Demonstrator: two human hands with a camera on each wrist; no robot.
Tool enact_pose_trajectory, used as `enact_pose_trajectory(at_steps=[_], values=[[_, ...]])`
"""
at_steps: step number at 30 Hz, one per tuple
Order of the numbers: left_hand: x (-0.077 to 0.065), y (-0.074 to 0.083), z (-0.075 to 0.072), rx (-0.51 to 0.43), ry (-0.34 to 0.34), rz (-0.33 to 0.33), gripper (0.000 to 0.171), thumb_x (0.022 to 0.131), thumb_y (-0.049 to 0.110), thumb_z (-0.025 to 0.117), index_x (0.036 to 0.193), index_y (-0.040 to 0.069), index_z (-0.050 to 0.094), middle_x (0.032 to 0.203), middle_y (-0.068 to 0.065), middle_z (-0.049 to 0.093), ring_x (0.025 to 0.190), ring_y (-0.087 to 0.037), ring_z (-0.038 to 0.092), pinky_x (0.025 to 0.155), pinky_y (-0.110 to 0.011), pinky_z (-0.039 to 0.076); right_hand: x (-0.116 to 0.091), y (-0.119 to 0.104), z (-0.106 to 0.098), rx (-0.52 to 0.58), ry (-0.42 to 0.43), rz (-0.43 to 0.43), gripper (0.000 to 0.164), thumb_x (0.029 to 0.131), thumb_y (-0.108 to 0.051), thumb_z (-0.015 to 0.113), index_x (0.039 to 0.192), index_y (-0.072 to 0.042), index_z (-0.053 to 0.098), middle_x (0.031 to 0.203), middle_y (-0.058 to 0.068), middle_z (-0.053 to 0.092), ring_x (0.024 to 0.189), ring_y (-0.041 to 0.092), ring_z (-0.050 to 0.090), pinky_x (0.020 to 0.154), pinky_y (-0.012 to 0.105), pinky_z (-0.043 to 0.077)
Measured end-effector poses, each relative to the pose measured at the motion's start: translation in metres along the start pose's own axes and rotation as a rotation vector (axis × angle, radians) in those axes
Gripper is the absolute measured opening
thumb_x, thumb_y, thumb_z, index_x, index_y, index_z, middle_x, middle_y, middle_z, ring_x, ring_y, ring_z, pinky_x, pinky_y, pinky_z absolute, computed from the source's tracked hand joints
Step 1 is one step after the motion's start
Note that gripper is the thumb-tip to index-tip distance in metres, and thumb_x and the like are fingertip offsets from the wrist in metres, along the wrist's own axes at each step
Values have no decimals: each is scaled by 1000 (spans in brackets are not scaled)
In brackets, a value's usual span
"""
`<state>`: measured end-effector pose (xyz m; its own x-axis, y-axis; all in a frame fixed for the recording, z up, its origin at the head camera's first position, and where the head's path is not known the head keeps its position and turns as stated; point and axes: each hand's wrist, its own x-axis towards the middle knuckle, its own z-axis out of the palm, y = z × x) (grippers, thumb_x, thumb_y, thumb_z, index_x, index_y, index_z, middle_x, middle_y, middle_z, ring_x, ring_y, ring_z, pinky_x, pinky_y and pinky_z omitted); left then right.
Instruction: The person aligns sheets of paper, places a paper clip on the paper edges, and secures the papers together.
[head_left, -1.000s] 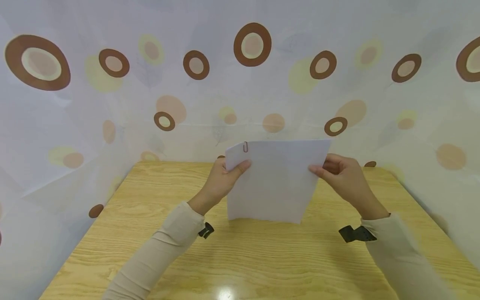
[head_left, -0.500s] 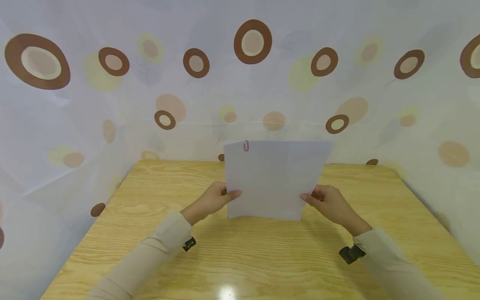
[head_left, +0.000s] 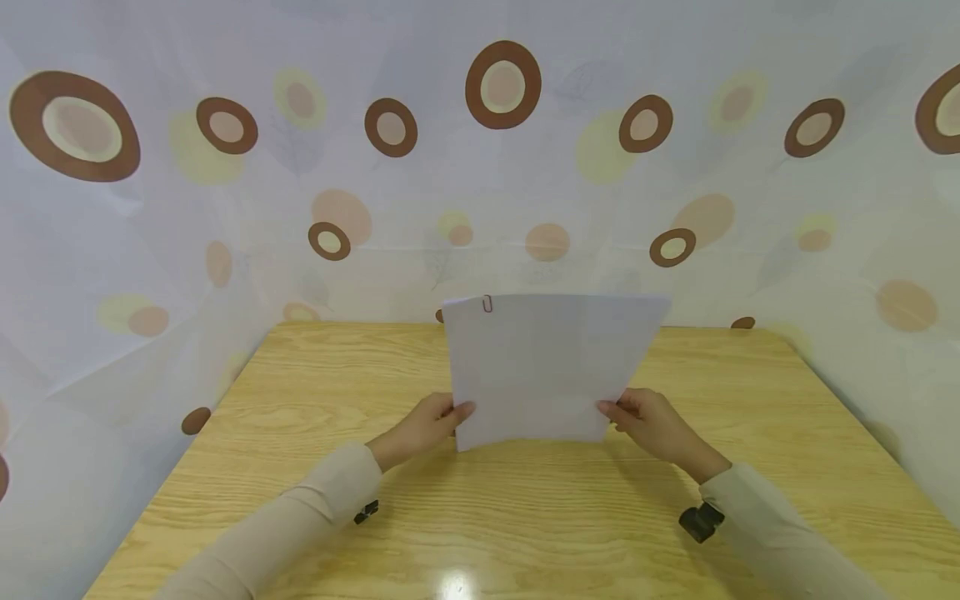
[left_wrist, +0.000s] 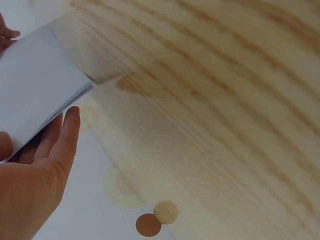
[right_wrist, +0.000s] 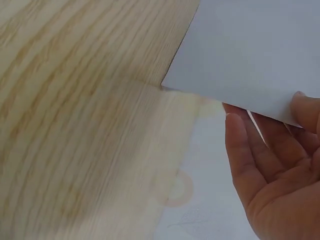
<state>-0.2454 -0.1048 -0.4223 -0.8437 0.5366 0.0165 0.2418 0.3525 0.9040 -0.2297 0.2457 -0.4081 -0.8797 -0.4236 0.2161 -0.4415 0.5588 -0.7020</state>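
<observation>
A small stack of white paper (head_left: 551,367) stands tilted up over the table, its lower edge close to the wood. Near its top left corner a red paper clip (head_left: 487,303) sits on the upper edge. My left hand (head_left: 423,429) pinches the lower left side, thumb in front and fingers behind. On the lower right side, my right hand (head_left: 656,425) pinches the paper the same way. Several sheet edges show beside the left hand (left_wrist: 40,175) in the left wrist view. In the right wrist view a paper corner points down at the table near the right hand (right_wrist: 285,170).
The light wooden table (head_left: 337,367) spreads under both arms. A white sheet with brown and yellow circles (head_left: 555,167) hangs behind it and along both sides. Black wrist straps (head_left: 701,522) show below the sleeves.
Both hands have slid down the sides of the paper, from near its upper half to its lower corners. The paper's top edge has dropped slightly.
</observation>
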Motion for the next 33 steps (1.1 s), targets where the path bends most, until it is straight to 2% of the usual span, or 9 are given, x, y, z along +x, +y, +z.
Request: enact_pose_trajectory(at_steps=[4, 8, 11, 18, 21, 28, 33], values=[[-1, 1, 2, 5, 24, 25, 42, 105, 26, 39, 129, -5, 53, 116, -16, 65, 103, -24, 64, 83, -33, 54, -1, -1, 0, 34, -2, 24, 20, 100, -11, 50, 101, 2, 66, 81, 7, 64, 73, 15, 62, 66, 33, 56], [-4, 3, 4, 5, 41, 22, 43, 105, 30, 39, 128, -4, 55, 114, -15, 66, 102, -22, 64, 83, -33, 54, -3, -4, 0, 54, 8, 81, 24, 101, -16, 51, 91, 2, 64, 70, 7, 59, 65, 17, 59, 61, 34, 54], [-6, 4, 6, -3, 45, 11, 43, 104, 30, 41, 126, -4, 56, 113, -15, 67, 101, -22, 65, 84, -33, 54, -5, -5, 2, 60, 22, 116, 26, 100, -20, 53, 90, 1, 64, 67, 6, 60, 62, 18, 59, 57, 33, 53], [-12, 7, 7, 13, 64, -11, 38, 102, 31, 46, 115, -1, 64, 95, -8, 69, 82, -13, 63, 72, -34, 55, -9, -2, 6, 43, 33, 148, 34, 98, -27, 55, 74, -3, 55, 62, 9, 59, 52, 12, 50, 47, 26, 44], [-13, 7, 8, -2, 77, -25, 36, 101, 30, 50, 114, 0, 64, 92, -7, 70, 79, -13, 65, 70, -33, 56, -10, -4, 6, 34, 28, 166, 38, 98, -28, 57, 70, -2, 51, 60, 9, 60, 49, 10, 48, 43, 24, 40], [-12, 3, 7, -1, 47, -50, 34, 101, 26, 50, 117, -1, 62, 92, -8, 69, 80, -13, 65, 70, -30, 56, -8, -3, 9, 16, 13, 236, 34, 95, -26, 62, 70, -4, 53, 58, 6, 58, 48, 11, 50, 44, 23, 43], [-9, 1, 6, 42, 11, -102, 30, 102, 24, 48, 113, 0, 62, 81, -4, 64, 71, -12, 60, 65, -30, 53, -7, 1, 11, -11, -23, 287, 33, 93, -28, 64, 70, -7, 56, 57, 2, 57, 50, 11, 49, 44, 22, 39]])
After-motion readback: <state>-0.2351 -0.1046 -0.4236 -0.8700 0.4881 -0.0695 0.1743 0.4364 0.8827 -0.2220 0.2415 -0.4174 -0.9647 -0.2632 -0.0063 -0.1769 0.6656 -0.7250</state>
